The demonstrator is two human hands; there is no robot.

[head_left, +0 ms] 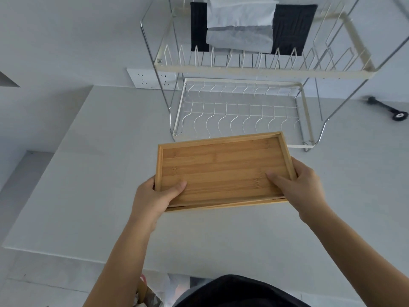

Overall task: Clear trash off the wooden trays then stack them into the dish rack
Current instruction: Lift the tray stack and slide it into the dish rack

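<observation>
A stack of wooden trays is held level above the white counter, just in front of the dish rack. The top tray is bare inside; a second tray's edge shows under it along the near side. My left hand grips the near left corner, thumb lying on the tray floor. My right hand grips the near right corner, thumb also on the inside. The rack is a white two-tier wire frame; its lower tier holds nothing.
A black and white cloth hangs over the rack's upper tier. A wall socket sits left of the rack. A black tool lies at the far right. A trash bag is below the counter's near edge.
</observation>
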